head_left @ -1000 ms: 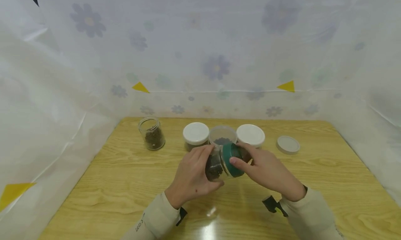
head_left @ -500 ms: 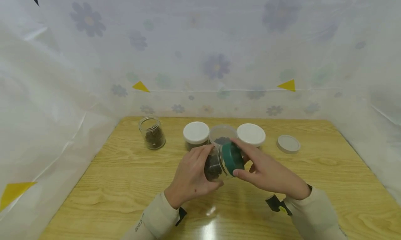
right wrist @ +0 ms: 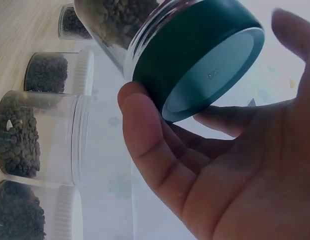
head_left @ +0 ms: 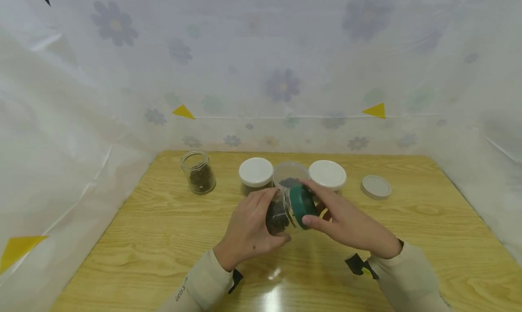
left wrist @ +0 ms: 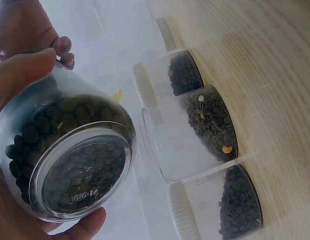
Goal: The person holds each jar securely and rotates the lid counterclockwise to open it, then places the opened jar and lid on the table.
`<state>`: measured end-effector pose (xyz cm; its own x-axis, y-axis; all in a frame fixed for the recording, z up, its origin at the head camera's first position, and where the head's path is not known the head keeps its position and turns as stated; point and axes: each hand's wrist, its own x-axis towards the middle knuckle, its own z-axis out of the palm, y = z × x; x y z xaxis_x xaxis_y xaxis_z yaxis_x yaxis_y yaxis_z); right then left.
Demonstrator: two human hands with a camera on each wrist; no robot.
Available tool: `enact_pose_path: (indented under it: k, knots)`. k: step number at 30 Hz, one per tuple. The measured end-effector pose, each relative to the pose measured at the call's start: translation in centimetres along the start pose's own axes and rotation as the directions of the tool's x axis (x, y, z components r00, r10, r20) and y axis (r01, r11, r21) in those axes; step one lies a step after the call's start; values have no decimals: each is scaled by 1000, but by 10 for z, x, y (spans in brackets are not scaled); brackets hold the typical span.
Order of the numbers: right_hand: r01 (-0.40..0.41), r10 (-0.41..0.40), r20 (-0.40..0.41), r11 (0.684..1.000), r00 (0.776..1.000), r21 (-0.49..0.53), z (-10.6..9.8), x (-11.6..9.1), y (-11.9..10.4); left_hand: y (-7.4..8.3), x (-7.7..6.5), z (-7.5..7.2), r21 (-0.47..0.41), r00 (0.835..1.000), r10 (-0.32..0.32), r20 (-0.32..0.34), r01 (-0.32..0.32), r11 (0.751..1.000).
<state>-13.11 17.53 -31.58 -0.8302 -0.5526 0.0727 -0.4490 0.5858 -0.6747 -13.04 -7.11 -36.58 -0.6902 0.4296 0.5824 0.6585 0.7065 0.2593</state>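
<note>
My left hand (head_left: 253, 228) grips a clear glass jar (left wrist: 70, 117) by its body, above the table and tilted toward the right. Dark, flat bean-like pieces (left wrist: 32, 134) fill part of it. A green screw lid (head_left: 302, 207) sits on the jar's mouth. The fingers of my right hand (head_left: 346, 219) curl round this lid, thumb at its near lower edge and forefinger at its far upper edge in the head view. From the right wrist, the lid's recessed top (right wrist: 215, 75) faces my palm, and a fingertip presses its rim.
Behind the hands stand two white-lidded jars (head_left: 255, 172) (head_left: 327, 175) with an open clear tub (head_left: 290, 171) between them, all holding dark pieces. An open glass jar (head_left: 198, 174) is at the back left, a loose pale lid (head_left: 375, 187) at the back right. Plastic sheeting (head_left: 261, 67) encloses the table.
My right hand has shifted its hold on the green lid, the forefinger moving over the far edge and the thumb lower. The left hand and jar have stayed nearly still.
</note>
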Motion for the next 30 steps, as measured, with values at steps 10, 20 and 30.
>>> enact_pose_path:
  k: [10,20,30]
  knots:
    - [-116,116,-8,993,993,28,-1,3,-4,0,1,3,19,1000,26,4,-26,999]
    - [19,-18,18,999,1000,-35,-2,0,-1,0,1,4,20,999,45,-4,-45,999]
    - [69,-68,12,997,998,-35,0,-1,4,0,2,4,11,999,37,4,-37,999]
